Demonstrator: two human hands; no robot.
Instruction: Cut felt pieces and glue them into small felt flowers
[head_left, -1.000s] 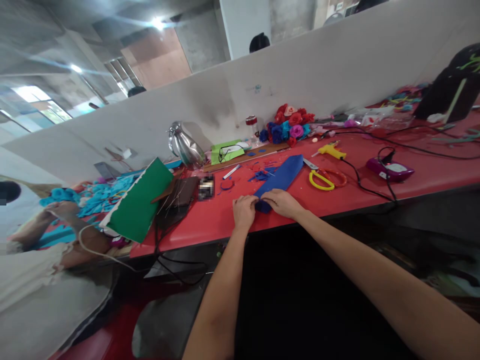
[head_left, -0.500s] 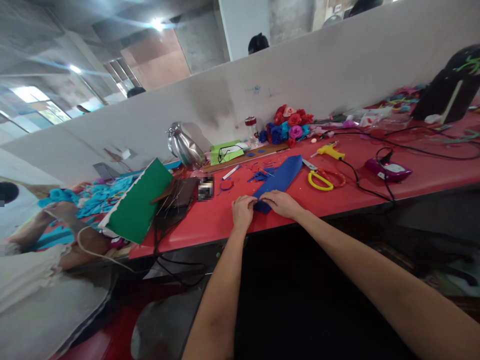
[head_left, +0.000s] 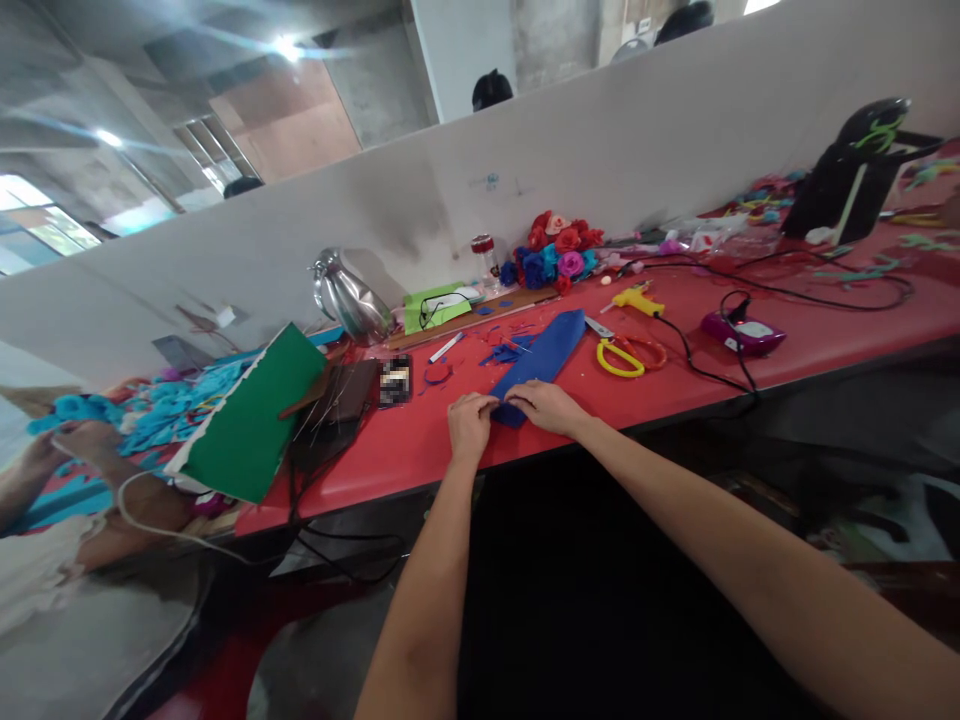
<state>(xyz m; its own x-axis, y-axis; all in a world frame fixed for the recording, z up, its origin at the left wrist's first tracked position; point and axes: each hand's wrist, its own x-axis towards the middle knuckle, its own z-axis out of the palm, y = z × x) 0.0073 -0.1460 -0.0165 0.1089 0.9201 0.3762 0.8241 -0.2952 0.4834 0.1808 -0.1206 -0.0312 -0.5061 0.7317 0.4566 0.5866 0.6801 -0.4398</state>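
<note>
A long strip of dark blue paper (head_left: 541,356) lies on the red table (head_left: 675,375), running away from me. My left hand (head_left: 469,424) and my right hand (head_left: 545,405) both pinch its near end, fingers curled on the fold, close to the table's front edge. Small blue scraps (head_left: 501,352) lie just beyond the strip.
Yellow-and-orange scissors (head_left: 628,355), a yellow glue gun (head_left: 634,299) with black cable and a purple device (head_left: 742,332) lie to the right. Paper flowers (head_left: 553,252) and a metal jug (head_left: 346,296) stand by the white partition. A green sheet (head_left: 251,420) and another person's hand (head_left: 75,440) are on the left.
Both hands stay on the near end of the blue strip. The view has shifted, so everything sits slightly further left in the picture.
</note>
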